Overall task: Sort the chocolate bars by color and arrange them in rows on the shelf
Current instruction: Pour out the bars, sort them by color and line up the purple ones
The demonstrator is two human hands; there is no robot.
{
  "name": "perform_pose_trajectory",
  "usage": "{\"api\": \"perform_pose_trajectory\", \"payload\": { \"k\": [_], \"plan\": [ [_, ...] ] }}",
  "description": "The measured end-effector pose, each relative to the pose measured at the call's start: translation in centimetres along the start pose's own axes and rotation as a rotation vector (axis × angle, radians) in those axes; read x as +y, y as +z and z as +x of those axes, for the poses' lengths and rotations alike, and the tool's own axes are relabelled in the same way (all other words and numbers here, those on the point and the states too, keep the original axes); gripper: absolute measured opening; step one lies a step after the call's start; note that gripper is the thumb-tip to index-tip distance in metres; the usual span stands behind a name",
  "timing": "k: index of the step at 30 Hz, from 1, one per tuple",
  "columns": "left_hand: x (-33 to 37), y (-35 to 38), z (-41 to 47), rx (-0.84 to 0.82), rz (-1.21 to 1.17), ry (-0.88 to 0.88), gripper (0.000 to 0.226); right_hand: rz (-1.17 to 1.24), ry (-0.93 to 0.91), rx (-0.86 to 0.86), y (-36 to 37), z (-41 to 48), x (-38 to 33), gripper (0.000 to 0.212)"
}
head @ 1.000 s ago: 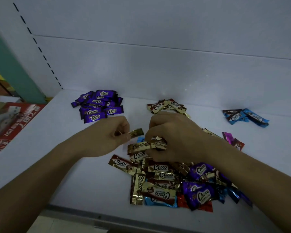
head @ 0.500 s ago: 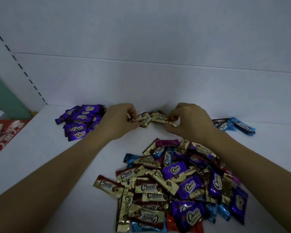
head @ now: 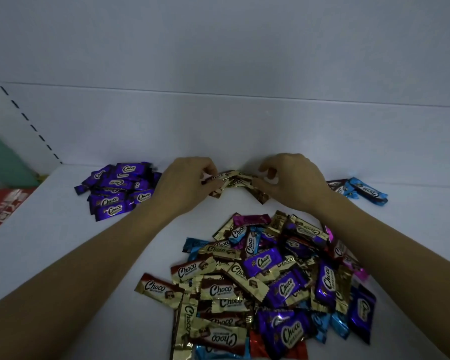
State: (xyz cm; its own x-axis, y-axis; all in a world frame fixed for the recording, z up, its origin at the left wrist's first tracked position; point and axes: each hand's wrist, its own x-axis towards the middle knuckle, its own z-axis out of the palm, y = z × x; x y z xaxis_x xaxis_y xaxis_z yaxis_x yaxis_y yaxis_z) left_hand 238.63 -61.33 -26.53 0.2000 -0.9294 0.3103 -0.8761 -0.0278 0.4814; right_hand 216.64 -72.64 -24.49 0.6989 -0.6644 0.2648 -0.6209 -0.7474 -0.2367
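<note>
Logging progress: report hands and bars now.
Left hand, right hand pinch gold bars at rear. Purple pile left, blue pile right. Mixed heap unsorted in front.

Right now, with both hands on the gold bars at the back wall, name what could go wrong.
1. The gold bars pinched between the left hand and right hand lie in a loose overlapping bunch, so they may settle as a clump, not a row.
2. The right forearm passes beside the mixed heap; drawing back could scatter bars across the shelf.
</note>
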Motion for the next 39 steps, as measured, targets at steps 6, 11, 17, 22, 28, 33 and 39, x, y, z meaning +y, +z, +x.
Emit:
{"api": "perform_pose_trajectory", "payload": {
  "k": [6, 11, 17, 22, 28, 33, 39],
  "plan": [
    [-0.4, -3.0, -3.6, -0.089, 0.062, 0.071, 0.028, -0.019, -0.144, 0.019, -1.8, -2.7, -2.7, 0.026],
    [-1.2, -5.8, -7.6, -0.250, 0.005, 0.102, 0.036, 0.077, -0.298, -0.109, -2.7, -4.4, -6.2, 0.029],
    [-3.4, -7.7, -12.6, -0.439, 0.031, 0.117, 0.025, 0.146, -0.470, -0.294, -2.3, -5.9, -10.5, 0.032],
    [-3.8, -7.8, -14.9, -0.408, -0.018, 0.150, 0.026, 0.108, -0.487, -0.331, -0.9, -6.4, -12.4, 0.037],
    [-3.5, -8.0, -16.5, -0.359, -0.107, 0.276, 0.031, 0.029, -0.437, -0.373, -0.3, -6.5, -13.0, 0.039],
    [-3.3, -7.6, -17.2, -0.275, -0.053, 0.360, 0.025, 0.003, -0.440, -0.327, 0.0, -6.5, -13.3, 0.031],
    [-3.3, -8.3, -17.4, -0.227, 0.014, 0.418, 0.024, -0.034, -0.476, -0.259, -0.4, -6.8, -13.6, 0.030]
  ]
}}
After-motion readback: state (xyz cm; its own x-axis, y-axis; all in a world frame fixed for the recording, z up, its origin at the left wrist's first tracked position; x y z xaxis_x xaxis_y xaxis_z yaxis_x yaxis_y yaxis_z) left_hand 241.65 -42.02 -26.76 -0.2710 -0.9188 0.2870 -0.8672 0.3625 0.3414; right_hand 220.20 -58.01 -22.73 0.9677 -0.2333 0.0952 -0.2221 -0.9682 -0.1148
